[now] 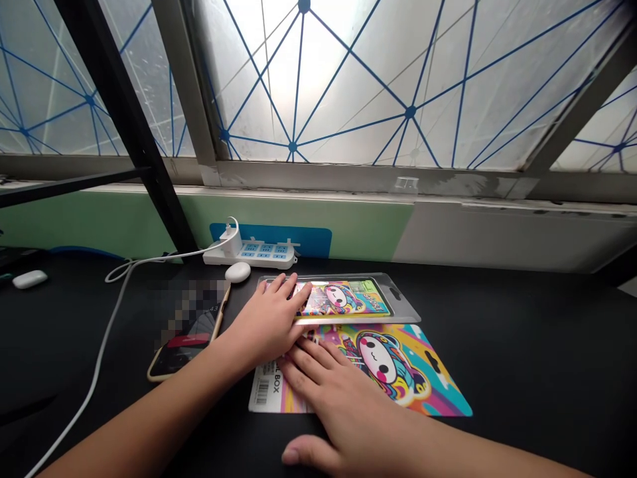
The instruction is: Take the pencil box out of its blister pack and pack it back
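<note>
In the head view, the left hand [273, 315] lies palm down over the left part of a clear plastic package [348, 299], its fingers a little spread and pinching nothing that can be seen. The right hand [343, 398] rests on the lower left part of a printed card [383, 362], with the four fingers near together and the thumb standing apart. The card lies flat on the black worktop [527, 352], in front of the package; whether one overlaps the other, it is not possible to tell. As far as it can be judged, the card and the package are already two separate pieces, both laid out flat. The coloured contents seem to be inside the plastic, not yet taken out. A phone [184, 352] lies to the left, not touched.
</note>
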`<state>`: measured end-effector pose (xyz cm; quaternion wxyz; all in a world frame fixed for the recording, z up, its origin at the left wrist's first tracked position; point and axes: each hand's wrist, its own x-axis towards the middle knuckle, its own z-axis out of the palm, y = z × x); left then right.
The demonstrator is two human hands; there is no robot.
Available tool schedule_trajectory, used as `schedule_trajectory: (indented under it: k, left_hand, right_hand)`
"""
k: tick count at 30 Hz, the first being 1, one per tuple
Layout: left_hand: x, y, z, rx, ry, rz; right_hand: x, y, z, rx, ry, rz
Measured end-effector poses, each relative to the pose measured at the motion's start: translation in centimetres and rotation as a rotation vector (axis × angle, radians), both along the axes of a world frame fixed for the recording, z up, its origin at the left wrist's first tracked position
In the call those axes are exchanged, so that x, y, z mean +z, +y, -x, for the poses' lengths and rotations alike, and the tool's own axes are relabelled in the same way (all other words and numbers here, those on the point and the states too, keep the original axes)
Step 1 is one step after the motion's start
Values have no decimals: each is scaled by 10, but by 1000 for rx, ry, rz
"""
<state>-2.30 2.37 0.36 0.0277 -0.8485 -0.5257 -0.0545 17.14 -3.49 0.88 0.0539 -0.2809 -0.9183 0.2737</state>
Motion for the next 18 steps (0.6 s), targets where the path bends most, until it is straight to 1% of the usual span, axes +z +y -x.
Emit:
schedule_trajectory:
  k: [7, 12, 15, 18]
  left_hand:
    - [-2, -1, -2, -3, -67, 21]
    - [2, -2, 1, -19, -75, 49]
    - [5, -3, 1, -6, -107, 66]
    - [8, -1, 1, 17, -138, 45]
  right_hand:
    - [1, 10, 0, 18, 23, -41]
    - [-3, 8, -1, 26, 56, -85]
    - [-7, 6, 0, -2, 134, -194]
    - [-7, 12, -2, -26, 243, -381]
